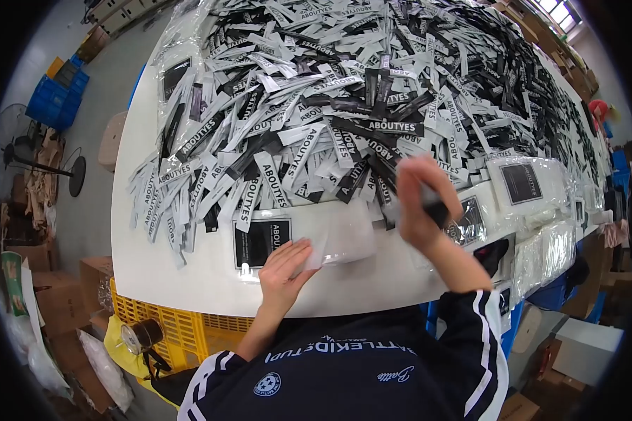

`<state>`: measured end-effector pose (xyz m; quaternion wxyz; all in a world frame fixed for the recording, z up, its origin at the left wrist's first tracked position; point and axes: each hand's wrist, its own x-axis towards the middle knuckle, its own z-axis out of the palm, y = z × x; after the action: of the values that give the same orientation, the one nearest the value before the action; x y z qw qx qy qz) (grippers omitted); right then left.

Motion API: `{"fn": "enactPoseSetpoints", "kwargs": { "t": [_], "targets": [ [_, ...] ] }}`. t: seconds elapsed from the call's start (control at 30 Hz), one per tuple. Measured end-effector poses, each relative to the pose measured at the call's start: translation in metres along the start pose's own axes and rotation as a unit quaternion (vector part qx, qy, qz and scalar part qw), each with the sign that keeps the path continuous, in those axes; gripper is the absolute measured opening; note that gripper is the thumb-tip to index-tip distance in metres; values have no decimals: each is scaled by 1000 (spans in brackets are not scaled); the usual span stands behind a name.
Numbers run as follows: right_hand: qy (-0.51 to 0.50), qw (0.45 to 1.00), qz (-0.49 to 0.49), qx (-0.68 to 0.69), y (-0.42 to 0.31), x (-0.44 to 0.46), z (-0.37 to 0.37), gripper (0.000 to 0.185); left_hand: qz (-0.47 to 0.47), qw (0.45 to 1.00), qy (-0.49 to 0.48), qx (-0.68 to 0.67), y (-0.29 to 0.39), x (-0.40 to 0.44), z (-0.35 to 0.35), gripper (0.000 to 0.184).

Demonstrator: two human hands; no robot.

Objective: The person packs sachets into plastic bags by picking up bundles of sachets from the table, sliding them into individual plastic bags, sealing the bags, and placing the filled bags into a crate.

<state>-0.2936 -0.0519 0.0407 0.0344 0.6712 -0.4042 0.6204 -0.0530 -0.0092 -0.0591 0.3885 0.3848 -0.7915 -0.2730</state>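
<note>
A clear plastic bag [351, 228] with a black printed label lies flat near the table's front edge. My left hand [285, 272] rests on the bag, its fingers stretched out beside the label. My right hand [427, 203] is raised to the right of the bag, blurred, with fingers curled around something dark that I cannot make out. Beyond both hands spreads a large heap of black and white printed packets [309, 140]. Right of my right hand lies another labelled bag [470, 214].
Stacked labelled bags [523, 184] and clear wrapped packs [544, 256] sit on the right of the white table [189, 281]. Below the front left edge stands a yellow crate [161, 316]. A fan [21, 151] and blue bins [56, 98] stand at left.
</note>
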Motion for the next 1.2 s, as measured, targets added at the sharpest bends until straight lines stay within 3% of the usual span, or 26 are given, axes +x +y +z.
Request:
{"fn": "enactPoseSetpoints", "kwargs": {
  "t": [0.03,0.1,0.13,0.2,0.27,0.33,0.37,0.47,0.5,0.6,0.63,0.73,0.77,0.87,0.9,0.97,1.07,1.1,1.2],
  "targets": [
    [-53,993,108,15,-8,-28,-24,16,-22,1000,9,-6,2,2,-1,19],
    [22,996,84,32,-24,-65,-31,24,-68,997,28,-21,10,7,-5,15],
    [81,988,115,68,-25,-98,-25,31,-150,987,39,-38,17,10,-10,11],
    [-91,963,250,52,-37,-118,-31,37,-310,947,54,-68,37,17,-22,6],
    [-87,965,240,-49,-38,-141,-34,27,-254,967,-19,20,45,33,-29,12],
    [82,967,228,76,-39,-142,-28,12,-214,963,-129,103,45,38,-37,15],
    [148,956,229,107,-42,-140,-23,8,-205,966,-138,79,50,43,-37,17],
    [-60,941,332,27,-37,-160,-37,17,-214,950,-226,-1,49,45,-30,20],
    [-3,946,318,55,-40,-162,-35,20,-270,933,-220,-85,51,44,-24,22],
    [11,917,397,41,-41,-163,-33,17,-355,898,-187,-179,52,37,-4,24],
    [-42,897,440,-7,-44,-163,-37,13,-344,900,-175,-202,49,32,4,24],
    [-18,888,454,68,-55,-151,-29,21,-331,901,-203,-194,60,31,15,25],
    [-50,898,434,50,-56,-140,-25,16,-336,895,-223,-189,60,29,17,21],
    [-121,879,453,88,-65,-109,-10,14,-266,920,-234,-167,62,26,22,16],
    [-160,846,485,151,-61,-109,-12,16,-212,942,-215,-148,64,25,23,12],
    [-235,763,536,274,-51,-113,-24,24,-176,936,-230,-200,68,29,20,11],
    [-223,776,496,321,-43,-124,-34,20,-138,933,-263,-204,67,29,15,8],
    [-247,778,491,305,-45,-119,-38,29,-134,935,-256,-204,64,25,17,8],
    [-276,869,392,123,-67,-99,-34,46,-93,960,-163,-206,66,23,22,9]
  ]
}}
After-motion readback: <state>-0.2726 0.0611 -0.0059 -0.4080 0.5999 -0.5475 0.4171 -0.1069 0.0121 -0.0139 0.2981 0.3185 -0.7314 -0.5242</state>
